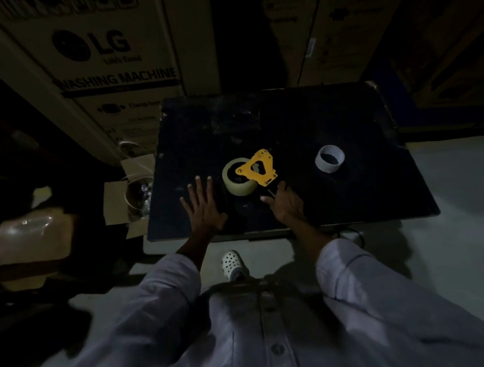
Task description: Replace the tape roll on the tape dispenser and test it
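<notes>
A yellow tape dispenser lies on the dark table with a beige tape roll mounted under its frame. An empty white cardboard core stands apart to the right. My left hand rests flat on the table, fingers spread, just left of the roll and not touching it. My right hand sits just below the dispenser, around its dark handle, which is hard to make out in the dim light.
Large cardboard washing-machine boxes stand behind the table. An open small carton with scraps sits on the floor at the table's left edge. My foot in a white clog is below the table's near edge.
</notes>
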`<action>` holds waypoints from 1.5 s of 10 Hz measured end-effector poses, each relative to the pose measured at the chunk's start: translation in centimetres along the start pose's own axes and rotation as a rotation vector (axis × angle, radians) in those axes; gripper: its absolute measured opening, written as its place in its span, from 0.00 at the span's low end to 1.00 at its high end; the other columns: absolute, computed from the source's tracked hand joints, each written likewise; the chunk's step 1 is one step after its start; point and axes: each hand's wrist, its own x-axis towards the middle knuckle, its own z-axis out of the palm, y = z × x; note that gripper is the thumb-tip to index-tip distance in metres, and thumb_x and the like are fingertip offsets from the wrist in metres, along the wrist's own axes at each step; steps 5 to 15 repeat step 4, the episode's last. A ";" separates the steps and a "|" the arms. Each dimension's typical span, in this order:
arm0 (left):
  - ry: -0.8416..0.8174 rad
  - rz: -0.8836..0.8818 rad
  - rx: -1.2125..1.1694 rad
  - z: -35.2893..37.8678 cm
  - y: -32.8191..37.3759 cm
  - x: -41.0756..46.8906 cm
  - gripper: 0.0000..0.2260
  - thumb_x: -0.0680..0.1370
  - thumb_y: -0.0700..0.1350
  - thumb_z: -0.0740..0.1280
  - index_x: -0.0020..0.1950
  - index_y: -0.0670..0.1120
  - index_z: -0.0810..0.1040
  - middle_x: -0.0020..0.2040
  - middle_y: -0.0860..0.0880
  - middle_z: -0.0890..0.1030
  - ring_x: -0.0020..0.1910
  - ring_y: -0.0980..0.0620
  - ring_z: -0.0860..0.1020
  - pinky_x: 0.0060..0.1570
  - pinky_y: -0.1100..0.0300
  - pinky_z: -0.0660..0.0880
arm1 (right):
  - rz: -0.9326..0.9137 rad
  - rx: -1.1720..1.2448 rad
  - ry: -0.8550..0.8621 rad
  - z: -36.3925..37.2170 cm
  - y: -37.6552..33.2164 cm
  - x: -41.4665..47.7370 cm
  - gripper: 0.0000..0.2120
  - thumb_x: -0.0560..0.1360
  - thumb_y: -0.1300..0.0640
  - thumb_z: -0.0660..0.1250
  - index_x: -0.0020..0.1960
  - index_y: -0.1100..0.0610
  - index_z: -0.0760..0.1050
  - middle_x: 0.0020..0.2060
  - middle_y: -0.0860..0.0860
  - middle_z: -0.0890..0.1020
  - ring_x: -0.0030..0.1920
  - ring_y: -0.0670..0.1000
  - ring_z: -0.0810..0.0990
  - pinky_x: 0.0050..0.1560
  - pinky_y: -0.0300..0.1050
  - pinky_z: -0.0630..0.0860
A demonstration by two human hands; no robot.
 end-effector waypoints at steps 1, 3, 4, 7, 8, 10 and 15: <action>0.032 0.020 -0.019 0.2 0.0 0.7 0.55 0.75 0.64 0.68 0.88 0.56 0.33 0.89 0.46 0.32 0.88 0.37 0.35 0.82 0.25 0.40 | 0.035 -0.020 -0.067 1.3 0.2 0.7 0.42 0.81 0.34 0.71 0.82 0.60 0.62 0.77 0.64 0.74 0.75 0.68 0.75 0.69 0.64 0.75; 0.045 0.062 -0.019 0.6 0.2 1.3 0.51 0.77 0.64 0.66 0.89 0.56 0.35 0.89 0.47 0.34 0.88 0.38 0.35 0.82 0.25 0.42 | 0.067 0.068 -0.202 0.5 1.0 1.1 0.52 0.78 0.28 0.70 0.86 0.59 0.56 0.85 0.62 0.60 0.83 0.66 0.62 0.78 0.69 0.65; 0.112 0.090 0.010 0.2 1.0 2.0 0.52 0.77 0.65 0.67 0.89 0.55 0.36 0.89 0.46 0.35 0.88 0.37 0.36 0.82 0.25 0.42 | 0.080 0.089 -0.214 -1.6 0.9 1.2 0.61 0.72 0.17 0.64 0.88 0.56 0.51 0.87 0.58 0.55 0.87 0.62 0.55 0.81 0.70 0.55; 0.112 0.090 0.010 0.2 1.0 2.0 0.52 0.77 0.65 0.67 0.89 0.55 0.36 0.89 0.46 0.35 0.88 0.37 0.36 0.82 0.25 0.42 | 0.080 0.089 -0.214 -1.6 0.9 1.2 0.61 0.72 0.17 0.64 0.88 0.56 0.51 0.87 0.58 0.55 0.87 0.62 0.55 0.81 0.70 0.55; 0.112 0.090 0.010 0.2 1.0 2.0 0.52 0.77 0.65 0.67 0.89 0.55 0.36 0.89 0.46 0.35 0.88 0.37 0.36 0.82 0.25 0.42 | 0.080 0.089 -0.214 -1.6 0.9 1.2 0.61 0.72 0.17 0.64 0.88 0.56 0.51 0.87 0.58 0.55 0.87 0.62 0.55 0.81 0.70 0.55; 0.112 0.090 0.010 0.2 1.0 2.0 0.52 0.77 0.65 0.67 0.89 0.55 0.36 0.89 0.46 0.35 0.88 0.37 0.36 0.82 0.25 0.42 | 0.080 0.089 -0.214 -1.6 0.9 1.2 0.61 0.72 0.17 0.64 0.88 0.56 0.51 0.87 0.58 0.55 0.87 0.62 0.55 0.81 0.70 0.55; 0.112 0.090 0.010 0.2 1.0 2.0 0.52 0.77 0.65 0.67 0.89 0.55 0.36 0.89 0.46 0.35 0.88 0.37 0.36 0.82 0.25 0.42 | 0.080 0.089 -0.214 -1.6 0.9 1.2 0.61 0.72 0.17 0.64 0.88 0.56 0.51 0.87 0.58 0.55 0.87 0.62 0.55 0.81 0.70 0.55</action>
